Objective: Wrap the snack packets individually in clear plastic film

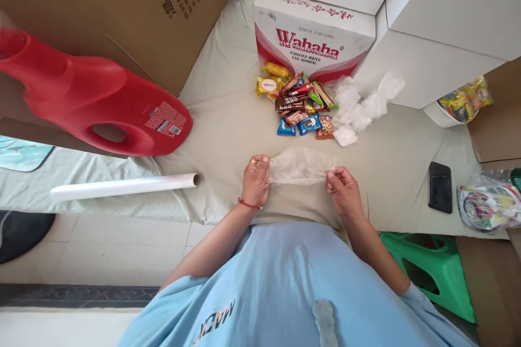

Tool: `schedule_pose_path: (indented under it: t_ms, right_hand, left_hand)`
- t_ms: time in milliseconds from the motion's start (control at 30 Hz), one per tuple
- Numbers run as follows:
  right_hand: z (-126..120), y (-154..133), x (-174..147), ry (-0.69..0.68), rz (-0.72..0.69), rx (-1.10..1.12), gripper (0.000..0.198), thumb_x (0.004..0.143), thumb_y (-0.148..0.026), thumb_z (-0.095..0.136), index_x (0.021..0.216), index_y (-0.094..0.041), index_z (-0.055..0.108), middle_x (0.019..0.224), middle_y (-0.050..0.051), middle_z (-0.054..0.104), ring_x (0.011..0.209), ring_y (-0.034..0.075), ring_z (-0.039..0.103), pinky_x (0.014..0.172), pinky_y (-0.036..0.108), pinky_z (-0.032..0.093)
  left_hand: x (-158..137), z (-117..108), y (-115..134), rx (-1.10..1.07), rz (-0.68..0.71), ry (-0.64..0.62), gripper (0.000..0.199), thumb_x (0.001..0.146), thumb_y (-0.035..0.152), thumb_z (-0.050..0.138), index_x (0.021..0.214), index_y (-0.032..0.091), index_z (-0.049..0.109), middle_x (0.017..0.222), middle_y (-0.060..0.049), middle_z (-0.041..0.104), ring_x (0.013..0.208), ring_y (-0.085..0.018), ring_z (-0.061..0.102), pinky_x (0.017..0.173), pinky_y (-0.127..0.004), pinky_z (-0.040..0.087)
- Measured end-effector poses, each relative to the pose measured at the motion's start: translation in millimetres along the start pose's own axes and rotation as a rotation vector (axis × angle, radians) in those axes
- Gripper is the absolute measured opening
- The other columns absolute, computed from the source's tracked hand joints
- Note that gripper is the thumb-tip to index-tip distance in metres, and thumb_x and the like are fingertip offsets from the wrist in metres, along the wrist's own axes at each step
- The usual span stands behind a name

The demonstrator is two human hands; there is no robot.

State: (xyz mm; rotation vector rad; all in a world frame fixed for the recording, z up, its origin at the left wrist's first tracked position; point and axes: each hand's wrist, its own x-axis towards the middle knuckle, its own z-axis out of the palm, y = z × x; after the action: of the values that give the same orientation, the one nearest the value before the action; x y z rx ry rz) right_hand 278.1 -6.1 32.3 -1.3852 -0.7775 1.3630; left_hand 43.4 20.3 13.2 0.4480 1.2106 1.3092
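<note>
A clear, crinkled plastic bag (300, 165) is stretched sideways between my two hands, just above the cloth-covered surface. Its left end is pinched by my left hand (256, 178), fingers closed. My right hand (342, 188) grips the opposite end between thumb and fingers. Beyond the bag lies a heap of wrapped snacks (299, 102) in brown, blue, yellow and green packets. Right of the heap are several crumpled translucent plastic bags (362, 105). Whether anything small is inside the stretched bag I cannot tell; it looks flat.
A Wahaha carton (313, 38) stands behind the snacks. To the left are a large red bottle (101, 103) and a white plastic roll (126, 187). On the right lie a black phone (440, 187) and a white snack tub (442, 116); a green stool (451, 276) is below.
</note>
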Motion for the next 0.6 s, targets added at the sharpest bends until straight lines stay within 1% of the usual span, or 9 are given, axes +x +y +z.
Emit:
schedule_pose_path:
  t_ms: [67, 167, 233, 333, 400, 433, 500, 567, 600]
  right_hand:
    - [-11, 1, -6, 0.014, 0.012, 0.015, 0.035, 0.076, -0.046, 0.084, 0.089, -0.025, 0.06, 0.089, 0.0, 0.065, 0.063, 0.011, 0.047, 0.06, 0.027, 0.041]
    - [-25, 7, -21, -0.006, 0.055, -0.032, 0.031, 0.079, -0.047, 0.083, 0.087, -0.024, 0.063, 0.091, 0.002, 0.067, 0.062, 0.011, 0.048, 0.06, 0.027, 0.042]
    - [-35, 11, -30, -0.056, 0.096, -0.142, 0.03, 0.081, -0.049, 0.081, 0.085, -0.024, 0.065, 0.084, 0.001, 0.066, 0.061, 0.012, 0.049, 0.059, 0.028, 0.042]
    - [-55, 10, -37, -0.19, 0.136, -0.394, 0.029, 0.083, -0.05, 0.079, 0.084, -0.023, 0.069, 0.072, 0.0, 0.063, 0.063, 0.015, 0.052, 0.06, 0.029, 0.044]
    - [-70, 2, -36, -0.248, 0.124, -0.555, 0.029, 0.084, -0.051, 0.077, 0.087, -0.023, 0.072, 0.073, 0.001, 0.066, 0.068, 0.017, 0.057, 0.063, 0.031, 0.047]
    - [-78, -5, -33, -0.227, 0.094, -0.625, 0.03, 0.086, -0.053, 0.076, 0.09, -0.023, 0.073, 0.077, 0.002, 0.068, 0.07, 0.018, 0.059, 0.065, 0.032, 0.048]
    - [-87, -22, -27, -0.095, -0.048, -0.749, 0.031, 0.091, -0.053, 0.071, 0.099, -0.023, 0.074, 0.087, 0.006, 0.072, 0.076, 0.02, 0.062, 0.069, 0.035, 0.052]
    - [-83, -39, -21, 0.02, -0.315, -0.872, 0.033, 0.094, -0.051, 0.069, 0.114, -0.024, 0.073, 0.105, 0.011, 0.072, 0.089, 0.024, 0.066, 0.08, 0.041, 0.057]
    - [-75, -46, -19, 0.003, -0.466, -0.937, 0.038, 0.094, -0.049, 0.071, 0.123, -0.025, 0.071, 0.118, 0.013, 0.07, 0.102, 0.027, 0.066, 0.089, 0.046, 0.057]
  left_hand:
    - [4, -2, 2, 0.02, 0.017, 0.023, 0.061, 0.065, 0.058, 0.092, 0.097, 0.024, 0.053, 0.059, 0.013, 0.044, 0.042, -0.005, 0.031, 0.038, -0.02, 0.021]
    - [8, -5, 1, 0.061, 0.054, 0.063, 0.053, 0.067, 0.048, 0.09, 0.098, 0.024, 0.054, 0.059, 0.014, 0.044, 0.043, -0.005, 0.032, 0.041, -0.02, 0.024]
    - [10, -8, -2, 0.127, 0.069, 0.068, 0.048, 0.071, 0.045, 0.087, 0.102, 0.023, 0.057, 0.058, 0.013, 0.041, 0.044, -0.006, 0.032, 0.044, -0.021, 0.025]
    - [9, -13, -6, 0.271, 0.097, 0.045, 0.047, 0.074, 0.04, 0.084, 0.112, 0.023, 0.062, 0.059, 0.013, 0.039, 0.048, -0.008, 0.033, 0.049, -0.023, 0.026]
    - [6, -15, -6, 0.346, 0.134, 0.037, 0.044, 0.077, 0.039, 0.082, 0.114, 0.023, 0.063, 0.059, 0.012, 0.039, 0.049, -0.009, 0.033, 0.052, -0.024, 0.027]
    - [5, -15, -6, 0.369, 0.154, 0.035, 0.042, 0.079, 0.039, 0.08, 0.113, 0.023, 0.063, 0.059, 0.012, 0.038, 0.05, -0.009, 0.033, 0.053, -0.024, 0.027]
    - [2, -14, -4, 0.395, 0.189, 0.032, 0.038, 0.081, 0.039, 0.078, 0.111, 0.023, 0.063, 0.058, 0.011, 0.038, 0.051, -0.01, 0.033, 0.055, -0.025, 0.028]
    - [0, -11, -2, 0.404, 0.206, 0.019, 0.036, 0.082, 0.039, 0.078, 0.11, 0.022, 0.062, 0.059, 0.011, 0.037, 0.052, -0.01, 0.032, 0.056, -0.025, 0.029]
    - [-1, -9, -1, 0.407, 0.21, 0.012, 0.035, 0.083, 0.039, 0.077, 0.109, 0.022, 0.062, 0.059, 0.011, 0.037, 0.052, -0.01, 0.032, 0.056, -0.025, 0.029]
